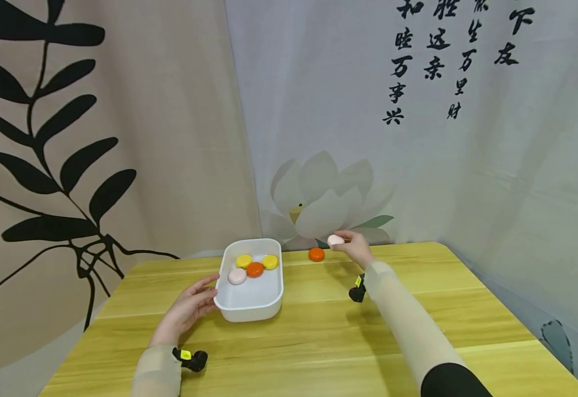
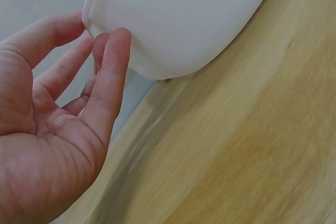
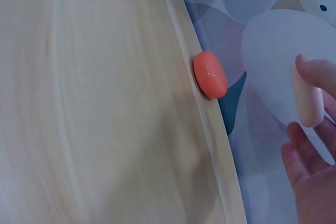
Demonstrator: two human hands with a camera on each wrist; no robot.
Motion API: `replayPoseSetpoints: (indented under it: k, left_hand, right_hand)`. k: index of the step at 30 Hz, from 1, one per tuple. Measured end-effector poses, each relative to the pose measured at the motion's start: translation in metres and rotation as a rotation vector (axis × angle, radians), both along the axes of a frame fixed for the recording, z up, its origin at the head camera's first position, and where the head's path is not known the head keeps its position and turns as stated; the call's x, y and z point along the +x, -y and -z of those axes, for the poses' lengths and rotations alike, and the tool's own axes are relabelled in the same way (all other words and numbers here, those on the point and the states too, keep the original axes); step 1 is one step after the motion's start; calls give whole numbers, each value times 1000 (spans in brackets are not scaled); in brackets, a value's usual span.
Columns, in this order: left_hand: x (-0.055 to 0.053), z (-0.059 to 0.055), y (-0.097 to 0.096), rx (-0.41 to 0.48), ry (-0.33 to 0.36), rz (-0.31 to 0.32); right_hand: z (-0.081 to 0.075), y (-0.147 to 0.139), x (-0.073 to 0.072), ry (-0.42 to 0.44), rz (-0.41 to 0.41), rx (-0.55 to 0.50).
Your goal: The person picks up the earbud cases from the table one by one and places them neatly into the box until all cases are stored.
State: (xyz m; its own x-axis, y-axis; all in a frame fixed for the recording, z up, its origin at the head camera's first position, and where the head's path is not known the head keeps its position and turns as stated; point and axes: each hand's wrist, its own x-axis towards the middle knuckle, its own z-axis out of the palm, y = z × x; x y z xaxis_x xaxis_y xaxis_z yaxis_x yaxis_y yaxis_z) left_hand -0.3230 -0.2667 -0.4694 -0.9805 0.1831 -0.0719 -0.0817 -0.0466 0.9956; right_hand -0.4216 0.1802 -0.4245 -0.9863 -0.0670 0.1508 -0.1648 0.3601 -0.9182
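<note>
My left hand [image 1: 189,309] is at the left side of a white rectangular tub [image 1: 249,313], its relaxed fingertips touching the rim and outer wall. The left wrist view shows these fingers [image 2: 116,59] against the tub's smooth side. Inside the tub lie two yellow discs, an orange disc [image 1: 255,269] and a pale pink disc [image 1: 237,276]. Above the table's far edge, my right hand [image 1: 357,249] pinches another pale pink disc [image 1: 335,240] between thumb and fingers. Just left of and below it, a glossy orange disc [image 1: 316,254] rests on the wood.
The wooden table [image 1: 318,342] ends at the back against a hanging cloth [image 1: 328,110] printed with leaves, a lotus and dark characters. A black device with a yellow label [image 1: 359,289] is strapped at the right wrist, and a similar one [image 1: 192,358] at the left.
</note>
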Motion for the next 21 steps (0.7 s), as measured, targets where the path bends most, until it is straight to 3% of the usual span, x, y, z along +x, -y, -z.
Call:
replayPoseSetpoints:
  k: [21]
  left_hand:
    - [1,0,0,5,1,-5]
  right_hand:
    - [-13,-7,-2,-5,0,45]
